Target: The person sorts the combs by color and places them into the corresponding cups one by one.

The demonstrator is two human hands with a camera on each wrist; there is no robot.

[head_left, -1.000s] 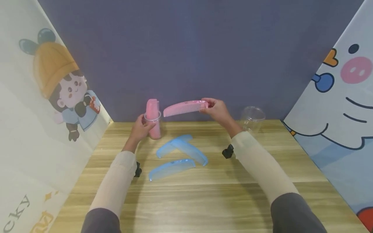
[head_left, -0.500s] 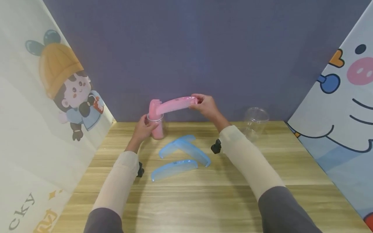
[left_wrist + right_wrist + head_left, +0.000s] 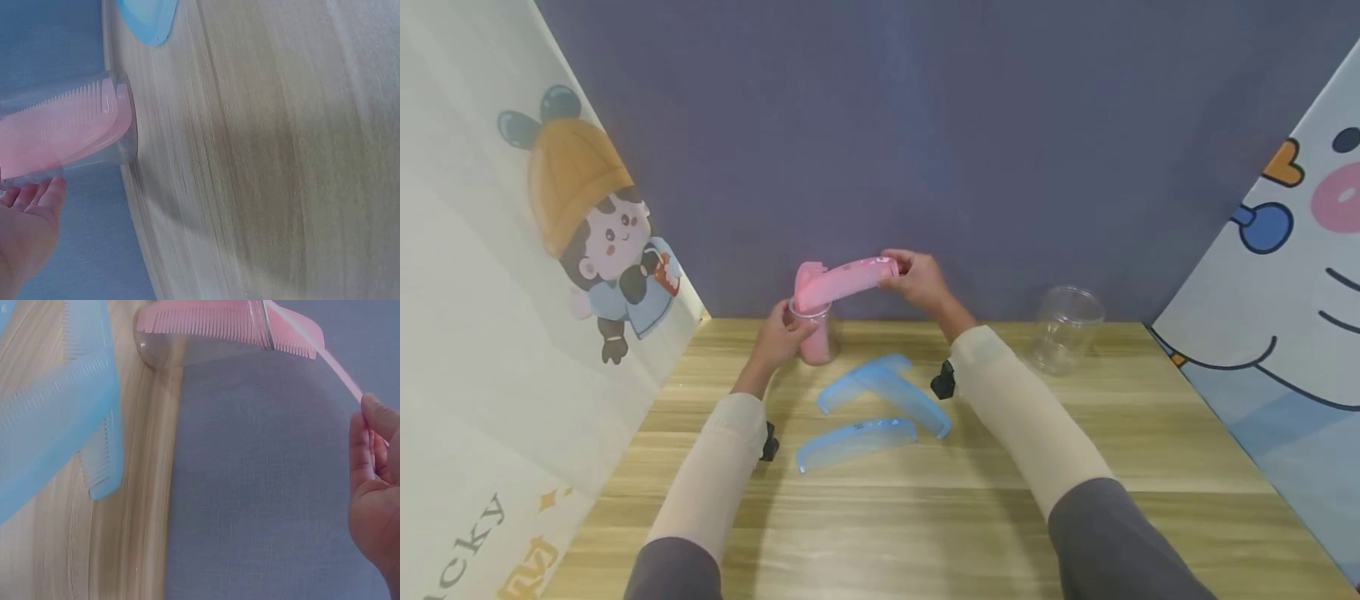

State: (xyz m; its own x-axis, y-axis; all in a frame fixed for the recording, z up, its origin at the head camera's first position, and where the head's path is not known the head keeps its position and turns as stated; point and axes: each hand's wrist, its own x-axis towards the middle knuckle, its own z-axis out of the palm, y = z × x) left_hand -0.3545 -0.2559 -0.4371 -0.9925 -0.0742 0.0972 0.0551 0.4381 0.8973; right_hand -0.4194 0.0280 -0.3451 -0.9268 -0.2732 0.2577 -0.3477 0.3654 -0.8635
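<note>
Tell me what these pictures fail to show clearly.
- Head view: the comb tip's place over the cup is too small to tell.
- Left wrist view: the left hand is cut off by the edge.
- Right wrist view: the right hand is cut off by the edge.

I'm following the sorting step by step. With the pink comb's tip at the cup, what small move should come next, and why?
Probably tip the pink comb upright and lower it. The right hand pinches its far end, its near end is at the rim of the cup that the left hand steadies, and a pink comb already stands inside.
</note>
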